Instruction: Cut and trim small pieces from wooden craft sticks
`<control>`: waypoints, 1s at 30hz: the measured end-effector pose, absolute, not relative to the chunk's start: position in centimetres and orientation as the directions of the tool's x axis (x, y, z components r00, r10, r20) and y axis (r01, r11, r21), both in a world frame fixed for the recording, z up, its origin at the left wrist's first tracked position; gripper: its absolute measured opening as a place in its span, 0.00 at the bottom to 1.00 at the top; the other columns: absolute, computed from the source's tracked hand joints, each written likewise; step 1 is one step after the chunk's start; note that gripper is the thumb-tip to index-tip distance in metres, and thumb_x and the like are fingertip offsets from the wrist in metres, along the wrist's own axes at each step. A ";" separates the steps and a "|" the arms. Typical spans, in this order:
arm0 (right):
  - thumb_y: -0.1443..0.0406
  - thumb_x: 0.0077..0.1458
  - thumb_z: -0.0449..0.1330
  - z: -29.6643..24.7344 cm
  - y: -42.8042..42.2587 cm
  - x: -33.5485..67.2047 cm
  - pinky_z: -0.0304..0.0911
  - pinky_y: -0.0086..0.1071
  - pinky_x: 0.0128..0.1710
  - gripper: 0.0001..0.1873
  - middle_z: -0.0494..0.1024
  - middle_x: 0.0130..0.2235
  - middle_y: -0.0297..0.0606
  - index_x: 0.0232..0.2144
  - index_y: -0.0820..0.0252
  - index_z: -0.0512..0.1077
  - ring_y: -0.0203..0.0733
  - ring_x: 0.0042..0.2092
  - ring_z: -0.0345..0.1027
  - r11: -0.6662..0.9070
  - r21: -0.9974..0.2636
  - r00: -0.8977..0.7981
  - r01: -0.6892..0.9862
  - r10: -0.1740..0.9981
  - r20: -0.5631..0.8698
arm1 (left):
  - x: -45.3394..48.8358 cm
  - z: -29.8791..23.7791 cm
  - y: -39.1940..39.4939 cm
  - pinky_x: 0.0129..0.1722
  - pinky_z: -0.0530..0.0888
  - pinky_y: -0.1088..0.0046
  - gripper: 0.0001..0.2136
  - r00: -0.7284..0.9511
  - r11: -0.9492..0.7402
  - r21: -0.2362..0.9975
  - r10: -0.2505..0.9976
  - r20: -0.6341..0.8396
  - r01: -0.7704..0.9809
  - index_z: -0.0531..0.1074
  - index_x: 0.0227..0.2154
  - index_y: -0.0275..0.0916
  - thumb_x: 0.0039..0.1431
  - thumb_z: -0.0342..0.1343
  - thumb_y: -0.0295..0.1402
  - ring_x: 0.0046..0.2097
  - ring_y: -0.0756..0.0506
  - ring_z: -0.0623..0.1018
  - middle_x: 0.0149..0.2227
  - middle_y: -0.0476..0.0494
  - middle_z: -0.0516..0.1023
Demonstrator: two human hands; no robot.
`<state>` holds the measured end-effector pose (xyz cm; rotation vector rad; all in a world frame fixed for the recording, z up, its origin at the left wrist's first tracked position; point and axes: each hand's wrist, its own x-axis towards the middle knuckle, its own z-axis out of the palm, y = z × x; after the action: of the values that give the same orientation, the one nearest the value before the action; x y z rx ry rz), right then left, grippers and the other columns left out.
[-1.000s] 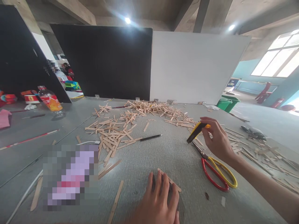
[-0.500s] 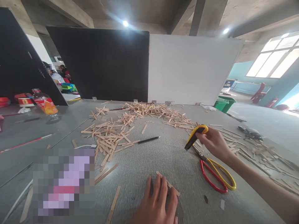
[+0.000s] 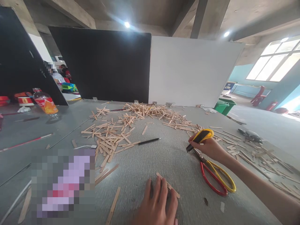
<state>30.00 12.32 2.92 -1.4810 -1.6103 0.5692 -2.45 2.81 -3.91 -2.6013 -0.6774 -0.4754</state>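
Note:
My right hand (image 3: 207,146) grips a yellow-and-black utility knife (image 3: 202,137), its dark front end pointing down and left above the table. Whether a blade is out is too small to tell. Just below the knife lies a pair of scissors (image 3: 214,178) with one red and one yellow handle loop, its tips partly hidden by the knife and hand. At the near edge, my left hand (image 3: 160,201) rests with fingers spread over a wooden craft stick (image 3: 172,189), the fingertips touching it. A black pen (image 3: 149,141) lies in the middle of the table.
Heaps of craft sticks (image 3: 150,111) curve across the grey table (image 3: 140,162). Stick offcuts (image 3: 264,156) and a dark object (image 3: 250,136) lie right. A blurred purple item (image 3: 72,178) and a bottle (image 3: 45,103) are left. Black (image 3: 105,65) and white panels (image 3: 192,68) stand behind.
My right hand has shifted its hold on the utility knife, fingers now nearer its front end, and the knife lies flatter. The left hand stays on the stick.

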 end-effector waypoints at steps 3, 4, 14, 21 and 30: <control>0.48 0.52 0.68 2.8 12.0 30.0 0.74 0.40 0.40 0.17 0.82 0.31 0.37 0.30 0.53 0.79 0.48 0.35 0.76 0.151 -0.805 0.003 0.573 0.982 0.186 | -2.5 -3.8 2.7 0.54 0.68 0.53 0.22 0.822 -0.794 -0.297 0.397 0.408 0.530 0.70 0.58 0.36 0.71 0.46 0.45 0.58 0.30 0.74 0.57 0.28 0.76; 0.48 0.53 0.67 2.9 11.9 30.0 0.74 0.37 0.35 0.16 0.80 0.29 0.34 0.29 0.53 0.78 0.45 0.32 0.75 0.135 -0.811 -0.015 0.569 0.988 0.155 | -2.5 -3.8 2.6 0.55 0.68 0.53 0.22 0.821 -0.799 -0.281 0.403 0.406 0.531 0.70 0.59 0.36 0.71 0.46 0.44 0.59 0.29 0.73 0.58 0.28 0.75; 0.42 0.61 0.58 5.1 8.6 25.0 0.64 0.28 0.17 0.25 0.80 0.29 0.37 0.41 0.57 0.75 0.39 0.24 0.72 -0.011 -0.932 -0.125 0.362 0.990 -0.061 | -2.1 -2.6 1.9 0.55 0.69 0.44 0.24 0.795 -0.803 -0.142 0.516 0.320 0.579 0.68 0.62 0.34 0.70 0.48 0.43 0.62 0.24 0.72 0.62 0.22 0.71; 0.51 0.60 0.64 1.9 4.5 20.3 0.67 0.30 0.29 0.15 0.77 0.30 0.33 0.37 0.56 0.73 0.39 0.30 0.72 0.068 -0.940 -0.158 0.335 0.987 0.015 | -1.8 -1.2 1.6 0.54 0.73 0.39 0.27 0.804 -0.808 -0.129 0.528 0.272 0.575 0.66 0.62 0.31 0.70 0.48 0.46 0.62 0.21 0.72 0.61 0.16 0.71; 0.48 0.70 0.51 1.9 3.3 19.7 0.64 0.34 0.31 0.22 0.75 0.22 0.31 0.37 0.56 0.75 0.40 0.25 0.70 0.193 -0.803 -0.258 0.564 0.965 0.051 | -1.5 -0.7 1.6 0.56 0.73 0.40 0.27 0.805 -0.822 -0.068 0.533 0.261 0.566 0.66 0.62 0.28 0.70 0.48 0.44 0.63 0.20 0.70 0.61 0.13 0.70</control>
<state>19.65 3.28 1.93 -1.4241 -1.9055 0.9150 -1.54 1.59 -0.70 -2.8479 -0.8715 -0.3478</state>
